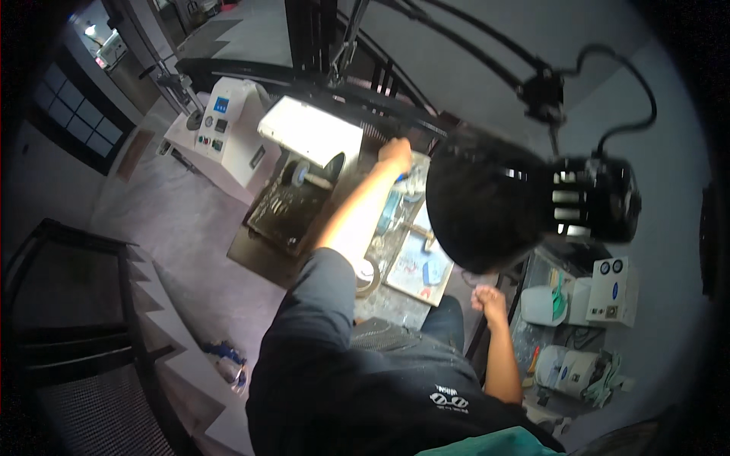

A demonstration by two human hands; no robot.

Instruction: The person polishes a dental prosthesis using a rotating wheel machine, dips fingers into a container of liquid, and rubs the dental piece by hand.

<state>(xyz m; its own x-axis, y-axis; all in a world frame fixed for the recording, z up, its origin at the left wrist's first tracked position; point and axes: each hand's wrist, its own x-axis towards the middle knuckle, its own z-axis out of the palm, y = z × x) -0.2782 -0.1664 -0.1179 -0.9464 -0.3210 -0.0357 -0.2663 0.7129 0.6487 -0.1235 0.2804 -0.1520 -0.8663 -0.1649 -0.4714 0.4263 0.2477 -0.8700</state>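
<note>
Dim workshop bench [391,310], white-hooded machine [310,128] at its left.
Left hand [395,156], just right of the machine, seems mid-reach; I cannot tell its grip. Right hand [488,299], nearer, curls its fingers together. Next move likely needs a steady touch.

A black lamp [487,201] hangs from a jointed arm [541,93]; at left are a white machine [242,144] and gridded window [74,114].

Grey wall [673,182], pale floor [167,228], dark-framed paned window [76,114] at left
</note>
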